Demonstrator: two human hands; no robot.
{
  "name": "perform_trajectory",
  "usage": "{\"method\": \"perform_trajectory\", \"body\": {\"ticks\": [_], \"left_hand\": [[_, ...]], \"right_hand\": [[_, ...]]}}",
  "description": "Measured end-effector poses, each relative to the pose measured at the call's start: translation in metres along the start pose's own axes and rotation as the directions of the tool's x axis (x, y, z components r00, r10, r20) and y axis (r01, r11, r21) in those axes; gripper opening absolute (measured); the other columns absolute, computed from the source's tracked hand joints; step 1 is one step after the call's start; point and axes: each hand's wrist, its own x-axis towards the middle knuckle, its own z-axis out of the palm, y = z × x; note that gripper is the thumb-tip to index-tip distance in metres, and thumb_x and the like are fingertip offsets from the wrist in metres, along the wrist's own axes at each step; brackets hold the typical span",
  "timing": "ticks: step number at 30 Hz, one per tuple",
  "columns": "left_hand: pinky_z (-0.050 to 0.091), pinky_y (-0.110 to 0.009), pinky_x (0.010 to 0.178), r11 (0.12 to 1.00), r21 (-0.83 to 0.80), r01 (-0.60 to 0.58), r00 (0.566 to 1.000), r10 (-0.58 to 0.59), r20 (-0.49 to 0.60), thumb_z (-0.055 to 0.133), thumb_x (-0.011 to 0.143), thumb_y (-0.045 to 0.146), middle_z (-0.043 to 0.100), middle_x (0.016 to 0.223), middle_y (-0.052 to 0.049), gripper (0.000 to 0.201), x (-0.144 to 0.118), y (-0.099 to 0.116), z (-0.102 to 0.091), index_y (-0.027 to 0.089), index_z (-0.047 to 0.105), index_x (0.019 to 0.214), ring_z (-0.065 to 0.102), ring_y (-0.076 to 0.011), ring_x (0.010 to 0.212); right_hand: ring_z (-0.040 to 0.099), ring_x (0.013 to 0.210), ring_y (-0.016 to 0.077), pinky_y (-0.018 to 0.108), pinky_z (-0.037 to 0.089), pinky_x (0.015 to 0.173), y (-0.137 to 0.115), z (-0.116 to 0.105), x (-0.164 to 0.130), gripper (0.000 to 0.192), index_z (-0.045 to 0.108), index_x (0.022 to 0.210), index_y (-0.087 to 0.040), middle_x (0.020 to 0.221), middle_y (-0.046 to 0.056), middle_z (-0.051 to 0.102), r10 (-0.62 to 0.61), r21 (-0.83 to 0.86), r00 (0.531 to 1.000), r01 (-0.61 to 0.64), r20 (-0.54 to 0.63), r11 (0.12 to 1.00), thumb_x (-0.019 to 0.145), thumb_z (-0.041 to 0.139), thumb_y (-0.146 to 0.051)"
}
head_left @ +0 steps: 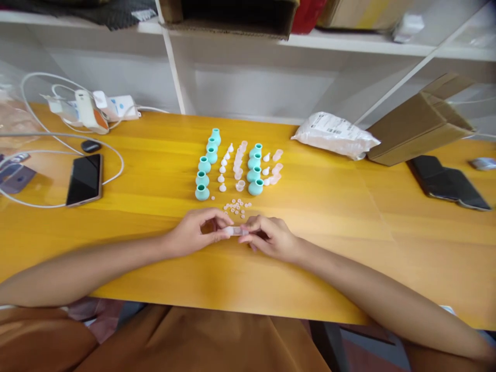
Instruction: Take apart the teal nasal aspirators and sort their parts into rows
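Observation:
Between my two hands, just above the table, is a small translucent plastic piece [237, 231]. My left hand [197, 230] pinches its left end, and my right hand [271, 236] grips the right end with thumb and fingers. Right behind them lie several small pale rings [234, 206]. Farther back stand two rows of turquoise bulb-shaped pots, a left row [204, 164] and a right row [254, 174]. White pointed tips [222, 169] and pinkish translucent cups [240, 185] are lined up between these rows. More tips [266, 171] and translucent pieces [277, 168] lie right of the right row.
A phone [84, 179], white cables [123, 160] and chargers [91, 111] occupy the left side. At the back right are a white plastic parcel [335, 134] and an open cardboard box [420, 124]. A dark folded device [447, 181] lies at right. Shelving [263, 85] borders the table's rear.

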Motion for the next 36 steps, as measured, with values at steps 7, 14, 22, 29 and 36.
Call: {"method": "perform_trajectory", "body": {"ticks": [7, 14, 22, 29, 36], "left_hand": [[0.060, -0.030, 0.081, 0.995, 0.097, -0.034, 0.999, 0.034, 0.000, 0.088, 0.097, 0.043, 0.083, 0.097, -0.006, 0.026, 0.001, 0.000, -0.003, 0.020, 0.081, 0.105, 0.076, -0.0190, 0.086], [0.061, -0.028, 0.082, 0.999, 0.001, 0.033, 0.996, -0.033, -0.082, 0.084, 0.095, 0.035, 0.078, 0.096, -0.005, 0.022, 0.002, 0.001, 0.001, 0.018, 0.071, 0.101, 0.073, -0.0156, 0.084], [0.061, -0.029, 0.085, 0.977, -0.189, 0.101, 0.991, -0.114, -0.063, 0.086, 0.097, 0.049, 0.077, 0.102, -0.006, 0.035, 0.007, -0.003, 0.000, 0.019, 0.068, 0.106, 0.075, -0.0166, 0.090], [0.059, -0.028, 0.084, 0.980, -0.176, 0.092, 0.994, -0.100, -0.035, 0.083, 0.099, 0.047, 0.075, 0.099, -0.004, 0.033, 0.008, -0.002, -0.004, 0.019, 0.065, 0.105, 0.071, -0.0148, 0.086], [0.056, -0.027, 0.081, 0.983, -0.155, 0.094, 0.990, -0.108, -0.090, 0.086, 0.096, 0.050, 0.067, 0.098, -0.001, 0.038, 0.008, -0.004, -0.003, 0.020, 0.062, 0.103, 0.063, -0.0140, 0.084]], "right_hand": [[0.066, 0.055, 0.0090, 0.020, 0.052, 0.055, 0.007, -0.004, 0.008, 0.018, 0.066, 0.121, -0.022, 0.083, -0.002, 0.076, -0.091, -0.093, 0.996, 0.093, 0.019, 0.991, 0.114, 0.071, -0.038], [0.056, 0.054, 0.0117, 0.024, 0.048, 0.055, 0.024, -0.037, 0.009, 0.031, 0.061, 0.144, -0.024, 0.078, -0.005, 0.067, -0.086, -0.370, 0.981, 0.016, -0.173, 0.929, 0.113, 0.056, -0.020], [0.057, 0.070, 0.0182, 0.032, 0.052, 0.067, 0.048, -0.058, 0.022, 0.031, 0.066, 0.142, -0.025, 0.088, 0.000, 0.060, -0.040, -0.572, 0.972, -0.103, -0.231, 0.813, 0.111, 0.064, -0.027], [0.069, 0.085, 0.0206, 0.038, 0.062, 0.077, 0.046, -0.053, 0.024, 0.011, 0.070, 0.119, -0.025, 0.120, 0.011, 0.068, -0.101, -0.577, 0.964, -0.061, -0.244, 0.814, 0.108, 0.072, -0.028], [0.074, 0.125, 0.0306, 0.056, 0.062, 0.110, 0.039, -0.048, 0.027, 0.013, 0.062, 0.113, -0.027, 0.121, 0.012, 0.076, -0.207, -0.432, 0.948, 0.085, -0.243, 0.898, 0.106, 0.069, -0.019]]}}
